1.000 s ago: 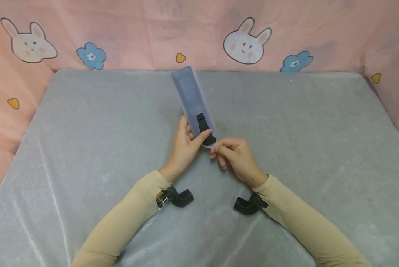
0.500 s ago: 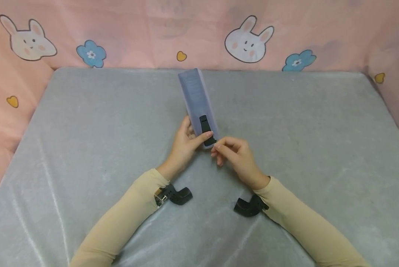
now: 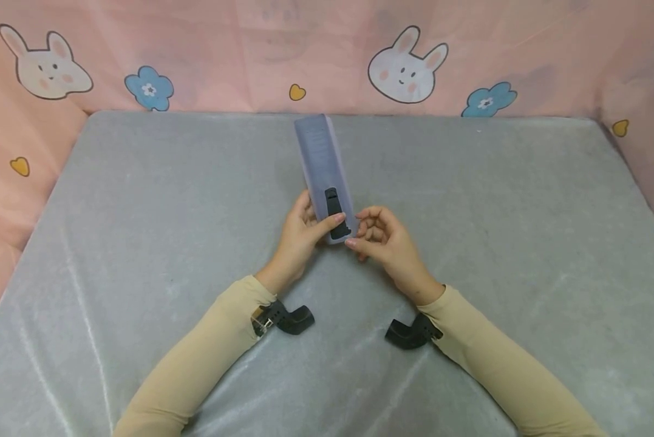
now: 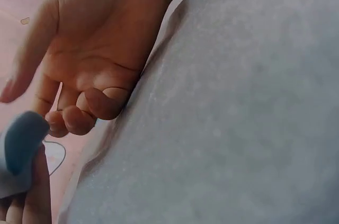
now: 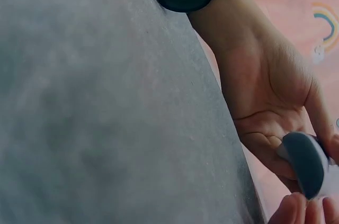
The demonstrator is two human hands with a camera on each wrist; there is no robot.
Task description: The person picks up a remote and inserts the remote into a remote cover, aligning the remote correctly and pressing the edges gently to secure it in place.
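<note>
A long, bluish-grey translucent case (image 3: 318,149) with a black clip-like piece (image 3: 333,200) at its near end is held above the table, tilted away. My left hand (image 3: 296,240) grips it near that end, thumb pressed across the black piece and fingers behind. My right hand (image 3: 389,246) is at the near right corner, thumb and forefinger spread apart, fingertips right at the edge. In the right wrist view my left hand holds the case, whose rounded end (image 5: 306,164) shows. In the left wrist view my right hand (image 4: 95,60) shows its palm, beside the case end (image 4: 24,139).
A grey plush cloth covers the table (image 3: 496,243). Behind it hangs a pink curtain (image 3: 223,54) with rabbits, flowers and hearts. A black wrist camera (image 3: 296,320) sits on the left sleeve, another black camera (image 3: 408,334) on the right.
My right thumb and forefinger, pinched at the case's near corner before, have spread apart. The case has shifted slightly right and turned more upright in view; the left hand keeps its grip.
</note>
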